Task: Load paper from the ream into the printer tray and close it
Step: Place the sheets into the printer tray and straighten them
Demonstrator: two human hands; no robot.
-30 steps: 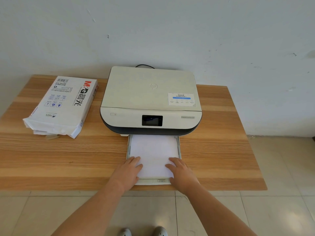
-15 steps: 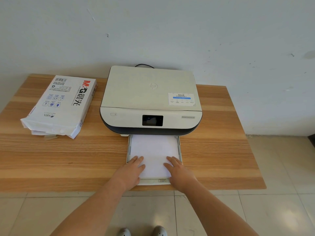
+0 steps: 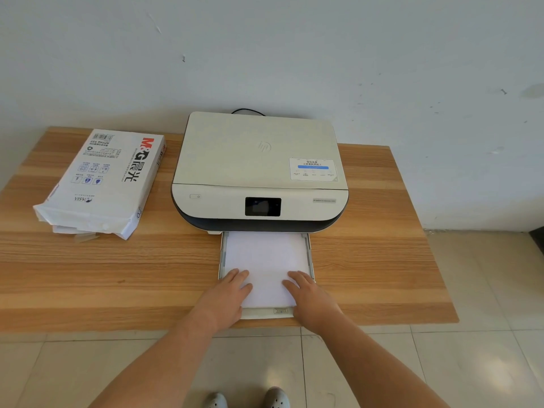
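A cream printer (image 3: 259, 160) with a dark base stands at the back middle of the wooden table (image 3: 117, 275). Its paper tray (image 3: 266, 314) is pulled out toward me and holds a white stack of paper (image 3: 265, 257). My left hand (image 3: 225, 295) lies flat on the near left part of the stack, fingers apart. My right hand (image 3: 309, 298) lies flat on the near right part in the same way. The opened white ream (image 3: 103, 181) lies on the table to the left of the printer, with sheets showing at its torn near end.
A black cable (image 3: 248, 111) loops behind the printer against the white wall. The tray's front lip reaches the table's near edge. Tiled floor and my shoes (image 3: 244, 399) show below.
Both hands have slid a little forward along the stack, toward the printer. The tray, the printer and the ream have stayed put.
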